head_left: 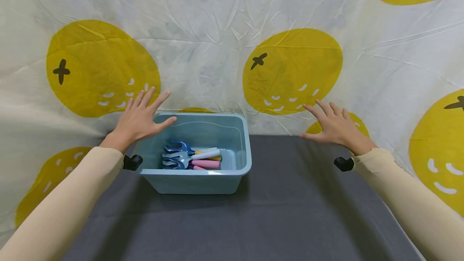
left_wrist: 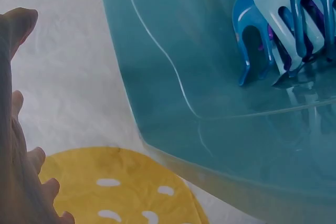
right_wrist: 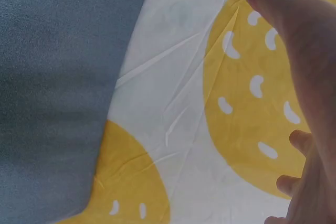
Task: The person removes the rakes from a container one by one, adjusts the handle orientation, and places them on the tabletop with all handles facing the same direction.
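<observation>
Your left hand [head_left: 139,119] hovers spread over the bin [head_left: 232,160]'s near corner; your right hand [head_left: 333,126], also spread, is well apart. The bin looks light, rigid, smooth; grip its rim.

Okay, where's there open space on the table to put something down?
The grey table top is bare right of the blue bin, out to the right hand, and across the whole near strip. It is crowded inside the bin, where the plastic forks pile under the left hand.
</observation>
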Demonstrator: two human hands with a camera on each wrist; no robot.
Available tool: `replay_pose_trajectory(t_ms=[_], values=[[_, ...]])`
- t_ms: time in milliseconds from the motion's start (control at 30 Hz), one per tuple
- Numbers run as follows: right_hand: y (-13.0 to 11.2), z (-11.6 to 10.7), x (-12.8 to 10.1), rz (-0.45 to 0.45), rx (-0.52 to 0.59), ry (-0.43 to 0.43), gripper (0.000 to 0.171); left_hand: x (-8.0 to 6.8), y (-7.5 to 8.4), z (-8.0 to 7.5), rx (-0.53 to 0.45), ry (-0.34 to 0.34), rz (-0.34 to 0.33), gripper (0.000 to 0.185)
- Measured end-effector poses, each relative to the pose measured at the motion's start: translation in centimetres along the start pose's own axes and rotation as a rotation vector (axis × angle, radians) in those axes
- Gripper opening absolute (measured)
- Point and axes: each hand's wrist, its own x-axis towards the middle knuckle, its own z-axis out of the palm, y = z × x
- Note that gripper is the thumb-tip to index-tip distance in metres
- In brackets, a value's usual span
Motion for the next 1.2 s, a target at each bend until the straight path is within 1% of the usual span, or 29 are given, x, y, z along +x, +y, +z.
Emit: replay_pose_trajectory(t_ms=[233, 367, 500, 667, 833, 967, 1067, 1200], values=[[-0.3, -0.4, 0.4, -0.031, -0.006, 0.009, 0.097, 0.0, -0.3, -0.1, 0.002, -0.001, 0.003, 0.089], [-0.8, -1.0, 1.5, -0.057, -0.017, -0.009, 0.098, -0.2, -1.0, -0.6, 0.003, 0.005, 0.001, 0.088], [-2.1, -2.3, 3.1, -0.086, 0.0, -0.056, 0.096, -0.5, -1.7, -1.3, -0.009, -0.005, -0.017, 0.088], [-4.6, -4.1, 5.6, -0.161, 0.023, -0.089, 0.094, -0.9, -2.3, -2.0, -0.033, -0.038, -0.043, 0.089], [-7.6, -5.1, 8.1, -0.231, 0.078, -0.127, 0.093, -1.2, -3.1, -2.2, -0.097, -0.081, -0.056, 0.09], [-10.1, -5.3, 9.8, -0.294, 0.12, -0.161, 0.094, -1.4, -3.8, -2.0, -0.174, -0.107, -0.041, 0.088], [-12.3, -5.1, 10.9, -0.35, 0.153, -0.188, 0.095, -1.8, -4.1, -1.7, -0.252, -0.134, -0.044, 0.084], [-15.3, -4.2, 12.5, -0.433, 0.18, -0.229, 0.093, -2.7, -4.7, -0.8, -0.362, -0.177, -0.059, 0.082]])
